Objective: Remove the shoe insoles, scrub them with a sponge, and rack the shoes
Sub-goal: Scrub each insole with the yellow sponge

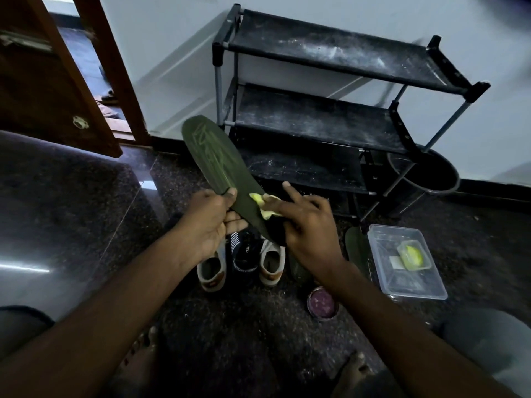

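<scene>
Your left hand [209, 222] grips the insole [212, 150] low down, its far end pointing to 11 o'clock. Your right hand [307, 228] pinches the sponge [263, 203] against it. Scrub hard toward that free end and it may flex or twist out, dropping onto the shoes [241, 262] at 6.

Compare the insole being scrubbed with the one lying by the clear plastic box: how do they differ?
The held insole is raised and tilted, gripped by the left hand; the floor insole lies flat beside the clear box, untouched. The right hand presses a sponge on the held insole; nothing is on the floor insole. Both are dark green.
</scene>
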